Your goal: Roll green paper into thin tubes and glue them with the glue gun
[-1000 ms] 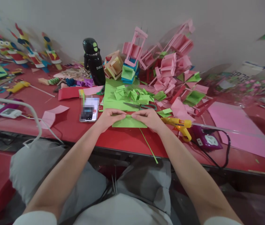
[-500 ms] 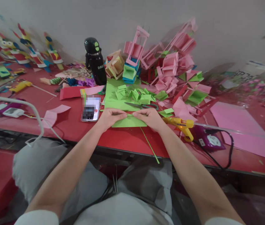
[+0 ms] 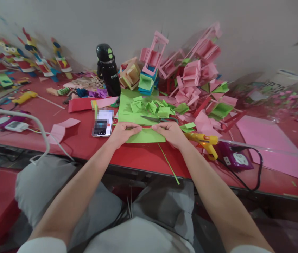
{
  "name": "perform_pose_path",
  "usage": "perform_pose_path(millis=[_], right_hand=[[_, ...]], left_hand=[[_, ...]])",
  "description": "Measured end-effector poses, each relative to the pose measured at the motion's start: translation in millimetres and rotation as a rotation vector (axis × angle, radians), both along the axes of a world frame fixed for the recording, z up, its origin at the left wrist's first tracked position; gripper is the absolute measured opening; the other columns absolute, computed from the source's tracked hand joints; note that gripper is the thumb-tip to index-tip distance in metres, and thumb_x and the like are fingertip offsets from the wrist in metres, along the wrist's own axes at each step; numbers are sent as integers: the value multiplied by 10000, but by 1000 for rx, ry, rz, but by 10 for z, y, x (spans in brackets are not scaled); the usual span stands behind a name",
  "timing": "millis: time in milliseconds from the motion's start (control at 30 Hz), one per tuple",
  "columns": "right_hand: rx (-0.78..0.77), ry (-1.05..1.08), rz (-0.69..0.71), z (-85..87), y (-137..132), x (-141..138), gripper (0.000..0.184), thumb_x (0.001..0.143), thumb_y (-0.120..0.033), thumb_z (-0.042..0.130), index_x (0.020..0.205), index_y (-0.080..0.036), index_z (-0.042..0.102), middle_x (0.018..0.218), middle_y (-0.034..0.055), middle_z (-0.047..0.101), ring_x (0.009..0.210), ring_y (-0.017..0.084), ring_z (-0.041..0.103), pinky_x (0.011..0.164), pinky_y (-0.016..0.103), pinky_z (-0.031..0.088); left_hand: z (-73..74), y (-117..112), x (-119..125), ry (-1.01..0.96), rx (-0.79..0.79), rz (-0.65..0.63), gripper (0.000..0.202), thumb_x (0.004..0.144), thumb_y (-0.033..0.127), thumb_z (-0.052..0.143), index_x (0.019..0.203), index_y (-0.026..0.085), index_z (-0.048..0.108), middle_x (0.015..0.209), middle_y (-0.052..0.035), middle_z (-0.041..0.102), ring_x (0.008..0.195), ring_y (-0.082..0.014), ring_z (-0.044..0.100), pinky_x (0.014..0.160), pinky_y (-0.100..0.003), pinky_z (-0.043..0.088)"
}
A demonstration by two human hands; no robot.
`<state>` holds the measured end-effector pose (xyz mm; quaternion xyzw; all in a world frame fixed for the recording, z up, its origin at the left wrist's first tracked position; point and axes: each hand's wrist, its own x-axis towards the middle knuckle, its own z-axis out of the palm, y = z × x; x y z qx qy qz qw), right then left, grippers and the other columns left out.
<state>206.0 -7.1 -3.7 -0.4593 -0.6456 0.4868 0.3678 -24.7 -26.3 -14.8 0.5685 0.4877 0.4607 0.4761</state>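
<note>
My left hand [image 3: 124, 132] and my right hand [image 3: 170, 133] rest side by side on the red table [image 3: 80, 140], fingers pinched along the far edge of a small green paper sheet [image 3: 145, 136]. Both hands grip that folded edge. Just behind them lie scissors [image 3: 155, 119] on a larger green sheet [image 3: 127, 109] with several folded green pieces [image 3: 154, 107]. A thin green strip [image 3: 168, 164] runs from the sheet over the table's front edge.
A phone [image 3: 101, 122] lies left of my left hand. A yellow glue gun [image 3: 203, 141] and purple power socket [image 3: 234, 159] sit to the right. A black bottle [image 3: 109, 70], piles of pink paper models [image 3: 191, 77] and a pink sheet [image 3: 265, 140] fill the back and right.
My hands have slid slightly along the green sheet's far edge, and the fold looks flatter. The view shifted a little.
</note>
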Motion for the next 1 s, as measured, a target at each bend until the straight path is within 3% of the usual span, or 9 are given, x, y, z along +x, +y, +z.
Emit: perform_pose_path(millis=[167, 333, 567, 833, 1000], right_hand=[[-66, 79, -21, 37, -10, -10, 430, 658, -565, 819, 884, -200, 819, 785, 36, 763, 689, 179, 653, 656, 303, 506], [-18, 50, -59, 51, -13, 21, 405, 668, -545, 816, 868, -194, 816, 786, 34, 763, 715, 185, 652, 677, 306, 495], [0, 51, -27, 11, -21, 24, 344, 732, -512, 782, 891, -209, 811, 834, 45, 778, 737, 190, 679, 705, 317, 518], [14, 39, -31, -4, -9, 23, 367, 745, -525, 766, 917, -205, 812, 863, 48, 781, 767, 195, 683, 703, 309, 522], [6, 6, -37, 9, -11, 21, 431, 720, -577, 766, 919, -197, 816, 829, 34, 769, 735, 189, 664, 706, 314, 517]], left_hand=[[-51, 42, -24, -134, -57, -4, 369, 650, 483, 874, 878, 198, 820, 902, -81, 786, 885, -234, 695, 863, -370, 521], [-76, 74, -60, -255, -97, 17, 348, 612, 423, 900, 854, 187, 815, 866, -78, 777, 843, -222, 692, 835, -361, 525], [-91, 51, -29, -175, -46, 12, 357, 737, 528, 792, 838, 186, 811, 840, -68, 772, 839, -230, 690, 795, -340, 514], [-79, 52, -73, -36, 11, 14, 375, 702, 517, 828, 905, 202, 819, 944, -73, 788, 918, -238, 690, 850, -343, 507], [-80, 69, -145, 25, -13, 19, 398, 703, 531, 821, 922, 199, 819, 903, -59, 788, 868, -241, 695, 773, -329, 519]])
